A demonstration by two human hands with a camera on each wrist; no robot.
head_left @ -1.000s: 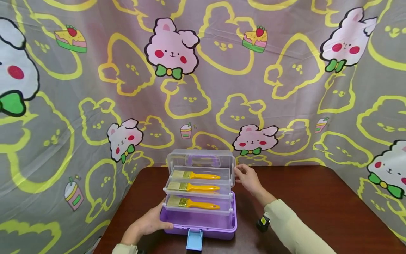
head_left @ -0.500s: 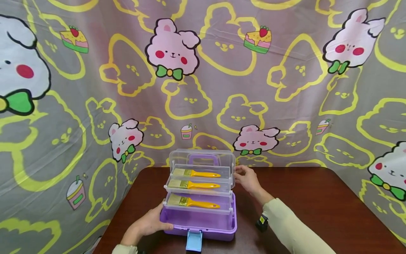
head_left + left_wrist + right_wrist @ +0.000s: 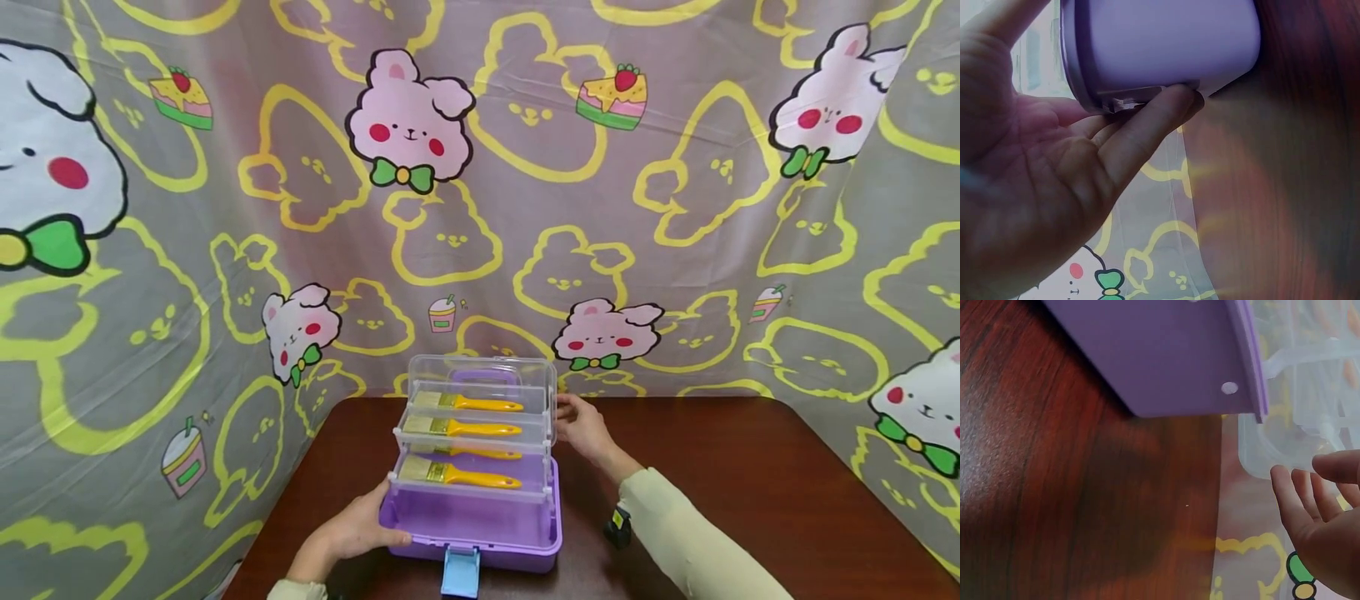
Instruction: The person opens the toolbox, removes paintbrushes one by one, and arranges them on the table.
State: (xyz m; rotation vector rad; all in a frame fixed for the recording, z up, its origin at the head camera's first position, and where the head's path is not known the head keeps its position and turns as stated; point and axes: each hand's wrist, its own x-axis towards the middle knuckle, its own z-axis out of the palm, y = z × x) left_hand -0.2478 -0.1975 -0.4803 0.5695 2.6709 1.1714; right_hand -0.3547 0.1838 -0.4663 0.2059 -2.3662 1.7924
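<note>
A purple toolbox stands opened out on the table, its clear tiered trays raised in steps. Yellow-handled flat paintbrushes lie in the trays, one at each level. Another strip of yellow handle shows through the clear plastic below the middle tray. Behind the trays rises the clear lid with its purple carry handle. My left hand grips the base's left end, thumb over the front rim and fingers reaching round behind. At the lid's right edge, my right hand has fairly straight fingers touching the plastic.
A light blue latch hangs down at the front of the base. The dark reddish-brown table extends to both sides. A cartoon-printed curtain encloses the back and sides, close behind the lid.
The lid has tilted slightly, its left edge now further right, and the trays have shifted a little with it. My right hand follows along its edge; my left hand keeps its grip.
</note>
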